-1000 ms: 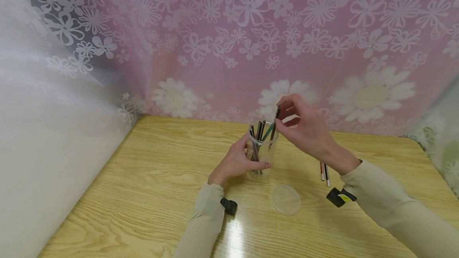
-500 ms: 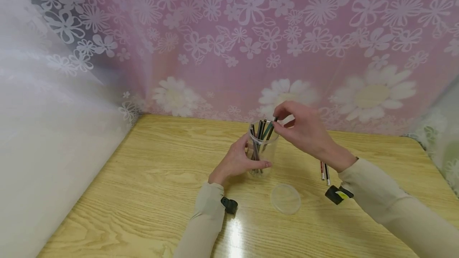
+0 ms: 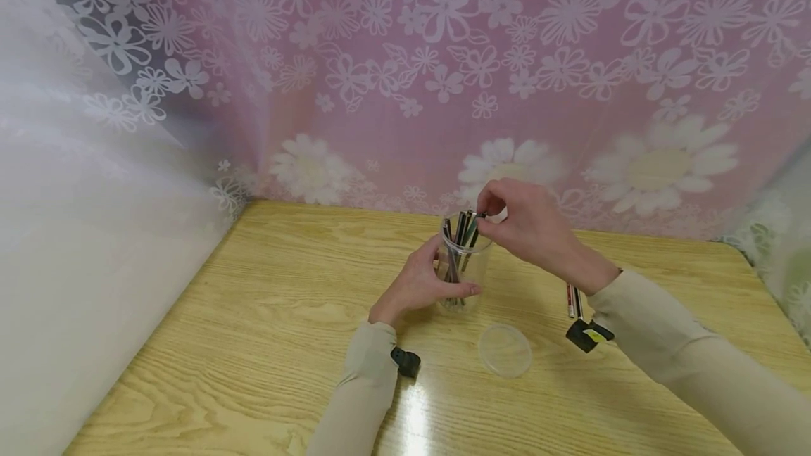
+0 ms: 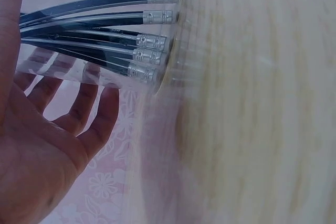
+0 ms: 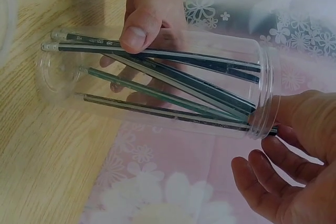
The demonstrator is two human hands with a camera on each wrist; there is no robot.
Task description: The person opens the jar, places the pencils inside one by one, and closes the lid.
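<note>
A clear plastic jar (image 3: 474,274) stands on the wooden table with several dark pencils (image 5: 173,90) and one green pencil (image 5: 152,94) leaning inside. Silver ferrules (image 4: 149,56) of the pencils sit near the jar's bottom. My left hand (image 3: 419,286) grips the jar from the left side, thumb across its front. At the mouth, my right hand (image 3: 529,227) pinches the upper end of a dark pencil (image 5: 173,115) between thumb and fingers. Most of that pencil's length is down in the jar, and its tip just clears the rim.
A round clear lid (image 3: 505,350) lies flat on the table (image 3: 266,343) in front of the jar. Two pencils (image 3: 574,301), one red and one dark, lie to the right, partly covered by the right forearm. A pink floral curtain (image 3: 393,90) hangs behind the table.
My right hand has moved down and left, lowering the pencil from above the rim deeper into the jar. The left hand and jar have stayed in place.
</note>
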